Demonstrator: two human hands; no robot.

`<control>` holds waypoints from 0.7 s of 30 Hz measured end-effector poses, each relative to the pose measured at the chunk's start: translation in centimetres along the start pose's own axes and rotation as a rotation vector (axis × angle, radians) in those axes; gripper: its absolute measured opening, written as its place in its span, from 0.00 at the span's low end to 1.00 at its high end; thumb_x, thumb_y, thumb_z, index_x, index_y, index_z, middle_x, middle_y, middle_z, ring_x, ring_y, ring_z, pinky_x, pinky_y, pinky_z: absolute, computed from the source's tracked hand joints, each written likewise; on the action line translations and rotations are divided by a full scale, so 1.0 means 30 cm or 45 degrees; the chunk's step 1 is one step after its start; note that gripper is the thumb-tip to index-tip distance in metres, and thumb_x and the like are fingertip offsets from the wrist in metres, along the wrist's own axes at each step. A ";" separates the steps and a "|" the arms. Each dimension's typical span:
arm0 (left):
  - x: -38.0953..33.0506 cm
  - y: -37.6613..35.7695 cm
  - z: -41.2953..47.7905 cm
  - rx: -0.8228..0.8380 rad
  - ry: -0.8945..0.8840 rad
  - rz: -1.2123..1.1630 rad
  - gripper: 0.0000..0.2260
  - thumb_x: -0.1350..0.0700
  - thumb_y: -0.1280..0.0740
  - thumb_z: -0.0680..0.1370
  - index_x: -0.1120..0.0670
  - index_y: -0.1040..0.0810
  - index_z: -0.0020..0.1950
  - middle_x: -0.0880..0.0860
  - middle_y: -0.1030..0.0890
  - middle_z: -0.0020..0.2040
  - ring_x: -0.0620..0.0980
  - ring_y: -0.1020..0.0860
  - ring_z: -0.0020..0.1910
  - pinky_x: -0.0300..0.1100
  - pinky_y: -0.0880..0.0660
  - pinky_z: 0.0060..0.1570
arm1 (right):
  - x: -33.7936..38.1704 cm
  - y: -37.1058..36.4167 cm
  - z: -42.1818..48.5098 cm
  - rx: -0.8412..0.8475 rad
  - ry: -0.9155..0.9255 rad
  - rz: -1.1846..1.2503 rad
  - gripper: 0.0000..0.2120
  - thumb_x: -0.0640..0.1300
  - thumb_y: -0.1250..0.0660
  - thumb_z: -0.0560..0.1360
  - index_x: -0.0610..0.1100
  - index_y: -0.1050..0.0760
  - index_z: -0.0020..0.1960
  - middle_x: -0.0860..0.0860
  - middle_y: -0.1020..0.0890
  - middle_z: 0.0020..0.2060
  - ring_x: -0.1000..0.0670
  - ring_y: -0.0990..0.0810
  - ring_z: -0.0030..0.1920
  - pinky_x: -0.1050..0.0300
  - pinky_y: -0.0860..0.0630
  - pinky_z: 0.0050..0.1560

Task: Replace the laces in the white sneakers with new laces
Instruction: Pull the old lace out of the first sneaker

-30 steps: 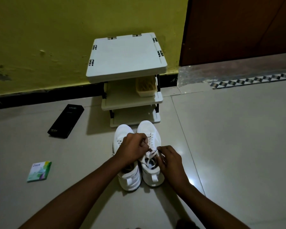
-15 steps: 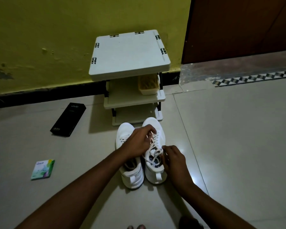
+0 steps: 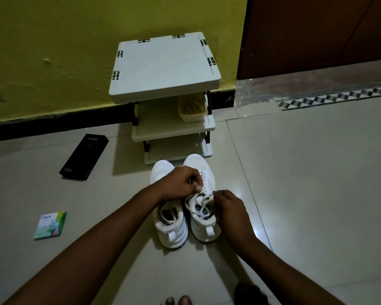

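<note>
Two white sneakers are sitting side by side on the tiled floor (image 3: 306, 194), toes pointing at a small shelf rack (image 3: 163, 67). I am working on the right-hand sneaker (image 3: 205, 232), and the other sneaker (image 3: 171, 230) is lying partly under my left wrist.

My left hand (image 3: 178, 183) is curling over the eyelets, thumb and forefinger pinching the lace (image 3: 205, 199) midway up the row. My right hand (image 3: 229, 208) is pinching a loose loop of that same lace near the collar, with the other fingers folded in.

I am judging this to be the unlacing step: the lace is running through the lower eyelets, and no new lace is showing. The next move is calling for drawing the strand out crossing by crossing while steadying the shoe against sliding.

A yellowish basket (image 3: 193, 111) is resting on the rack's middle shelf, its contents too dim to tell. A black box (image 3: 84, 157) and a small green carton (image 3: 50, 225) are lying closed on the floor to my left. Whether either is holding laces, I cannot tell.
</note>
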State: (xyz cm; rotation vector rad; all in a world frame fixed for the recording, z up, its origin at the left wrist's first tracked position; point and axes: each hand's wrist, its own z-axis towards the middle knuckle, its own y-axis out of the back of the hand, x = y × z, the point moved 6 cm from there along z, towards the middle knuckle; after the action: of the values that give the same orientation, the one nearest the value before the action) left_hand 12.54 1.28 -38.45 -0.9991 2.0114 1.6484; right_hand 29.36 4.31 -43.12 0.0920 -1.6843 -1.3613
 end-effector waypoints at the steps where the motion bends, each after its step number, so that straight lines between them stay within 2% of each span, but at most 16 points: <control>1: 0.004 -0.006 -0.004 0.012 -0.004 0.006 0.04 0.60 0.28 0.77 0.52 0.16 0.47 0.46 0.15 0.42 0.37 0.19 0.41 0.34 0.23 0.45 | 0.002 0.003 0.000 0.003 -0.001 -0.015 0.07 0.44 0.37 0.79 0.47 0.22 0.55 0.51 0.21 0.53 0.50 0.20 0.50 0.54 0.21 0.48; 3: 0.009 -0.016 -0.007 -0.019 -0.001 0.021 0.06 0.62 0.29 0.77 0.50 0.17 0.44 0.45 0.14 0.41 0.36 0.17 0.42 0.38 0.21 0.48 | 0.003 0.010 0.002 0.004 -0.016 -0.033 0.07 0.42 0.37 0.78 0.46 0.22 0.54 0.49 0.20 0.53 0.48 0.20 0.48 0.52 0.21 0.46; 7: 0.003 -0.031 -0.019 -0.366 0.123 -0.001 0.10 0.61 0.30 0.77 0.48 0.20 0.40 0.45 0.16 0.39 0.41 0.18 0.41 0.43 0.21 0.45 | 0.013 0.016 0.005 0.010 -0.050 -0.026 0.05 0.39 0.35 0.77 0.44 0.21 0.50 0.48 0.20 0.49 0.47 0.20 0.45 0.51 0.21 0.43; 9: 0.029 -0.046 -0.029 -0.508 0.298 -0.238 0.10 0.60 0.31 0.78 0.49 0.21 0.39 0.46 0.16 0.38 0.45 0.18 0.35 0.42 0.21 0.42 | 0.014 0.015 0.007 0.012 -0.053 -0.021 0.04 0.38 0.35 0.76 0.44 0.21 0.47 0.48 0.20 0.47 0.47 0.20 0.44 0.54 0.22 0.42; 11: 0.060 -0.057 -0.031 -0.599 0.497 -0.536 0.11 0.59 0.31 0.80 0.50 0.20 0.38 0.48 0.17 0.37 0.48 0.19 0.35 0.42 0.22 0.42 | 0.007 0.019 0.010 0.011 -0.062 -0.021 0.04 0.38 0.34 0.76 0.43 0.21 0.47 0.47 0.20 0.47 0.47 0.20 0.44 0.56 0.24 0.41; 13: 0.078 -0.071 -0.024 -0.621 0.624 -0.823 0.14 0.59 0.33 0.82 0.55 0.20 0.36 0.52 0.18 0.34 0.50 0.22 0.34 0.40 0.25 0.39 | -0.001 0.021 0.006 0.001 -0.062 -0.031 0.04 0.37 0.34 0.76 0.44 0.22 0.45 0.47 0.20 0.46 0.47 0.20 0.44 0.57 0.27 0.39; 15: 0.074 -0.073 -0.017 -0.552 0.634 -0.959 0.15 0.58 0.34 0.83 0.58 0.21 0.36 0.55 0.19 0.33 0.51 0.23 0.31 0.39 0.26 0.36 | -0.009 0.024 0.002 -0.012 -0.072 -0.020 0.04 0.37 0.35 0.76 0.44 0.24 0.44 0.47 0.21 0.46 0.47 0.20 0.44 0.58 0.29 0.38; 16: 0.063 -0.067 -0.015 -0.491 0.586 -0.915 0.15 0.56 0.34 0.83 0.58 0.21 0.37 0.55 0.19 0.35 0.50 0.22 0.31 0.40 0.26 0.36 | -0.011 0.026 0.001 -0.018 -0.078 -0.010 0.04 0.37 0.35 0.76 0.44 0.23 0.45 0.48 0.21 0.46 0.46 0.20 0.44 0.57 0.28 0.39; 17: 0.051 -0.051 -0.011 -0.424 0.506 -0.741 0.12 0.53 0.32 0.82 0.56 0.20 0.39 0.54 0.18 0.36 0.49 0.21 0.33 0.40 0.25 0.37 | -0.011 0.030 0.000 -0.022 -0.081 -0.001 0.04 0.38 0.35 0.76 0.43 0.22 0.46 0.48 0.21 0.47 0.46 0.20 0.45 0.55 0.25 0.40; 19: 0.021 -0.016 -0.006 -0.319 0.316 -0.157 0.09 0.48 0.25 0.76 0.51 0.19 0.41 0.46 0.17 0.38 0.45 0.19 0.39 0.39 0.26 0.40 | -0.006 0.031 0.000 -0.020 -0.081 0.001 0.05 0.38 0.35 0.77 0.43 0.20 0.50 0.47 0.20 0.49 0.45 0.19 0.46 0.52 0.22 0.43; 20: 0.007 -0.008 -0.004 -0.300 0.257 0.031 0.09 0.48 0.24 0.74 0.50 0.19 0.40 0.44 0.18 0.39 0.44 0.20 0.42 0.39 0.27 0.40 | -0.002 0.031 0.000 -0.011 -0.083 0.000 0.06 0.38 0.35 0.77 0.43 0.20 0.51 0.47 0.20 0.50 0.45 0.19 0.47 0.52 0.22 0.44; 21: -0.005 -0.003 -0.005 -0.304 0.230 0.079 0.09 0.49 0.23 0.73 0.49 0.20 0.39 0.44 0.19 0.39 0.44 0.20 0.43 0.39 0.28 0.40 | 0.001 0.031 0.000 -0.001 -0.082 -0.005 0.06 0.38 0.35 0.77 0.43 0.21 0.51 0.47 0.21 0.50 0.45 0.19 0.47 0.52 0.22 0.43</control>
State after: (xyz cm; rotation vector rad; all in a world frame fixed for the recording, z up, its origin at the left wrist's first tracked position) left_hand 12.72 1.17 -38.37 -1.2190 2.0084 1.9291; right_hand 29.78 4.65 -42.34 0.0516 -1.7379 -1.3807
